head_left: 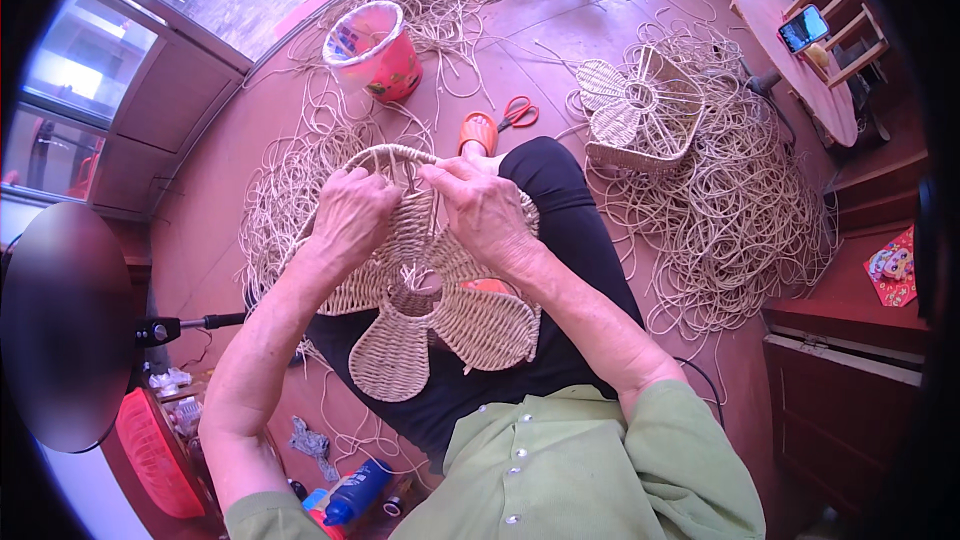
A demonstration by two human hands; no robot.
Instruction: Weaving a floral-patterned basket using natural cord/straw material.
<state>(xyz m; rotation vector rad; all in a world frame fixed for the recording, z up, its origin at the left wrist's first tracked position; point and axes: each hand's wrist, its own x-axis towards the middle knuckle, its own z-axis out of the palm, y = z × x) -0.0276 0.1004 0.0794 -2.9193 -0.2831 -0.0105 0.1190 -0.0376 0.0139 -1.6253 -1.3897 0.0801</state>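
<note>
A flower-shaped woven basket of beige cord rests on my lap, with several petals around an open centre. At its far petal, my left hand is closed with curled fingers by the left side of the rim. My right hand pinches the same petal near its top right edge. Thin frame rods show between the hands, where the petal is only partly woven. Any strand between my fingers is too small to make out. Short loose cord ends stick up by the flower's centre.
Heaps of loose cord cover the floor at both sides and the back. A second flower basket lies on the right heap. Red-handled scissors lie beside my sandal. A lined red bucket stands ahead; a blue bottle lies at lower left.
</note>
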